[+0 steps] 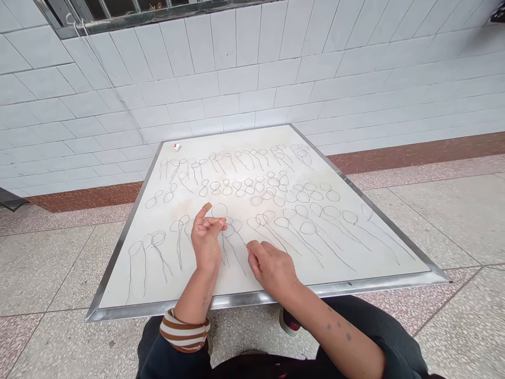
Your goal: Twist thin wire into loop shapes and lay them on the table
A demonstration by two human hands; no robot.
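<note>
My left hand (207, 237) is raised over the near part of the table, thumb and fingers pinched on a thin wire with a round loop (219, 209) showing just above the fingertips. To its right, my right hand (272, 267) is closed with the knuckles up, low over the table; what its fingers hold, if anything, is hidden. Thin dark wires with looped heads and long tails lie around both hands, including a looped wire (308, 228) on the right and another looped wire (134, 248) on the left.
A white table (189, 292) with a metal rim reaches to the tiled wall (236, 79). Small double-loop wires (248, 186) run across its middle, with several tailed loops (238, 154) behind them. A small red-and-white item (177, 147) lies at the far left corner.
</note>
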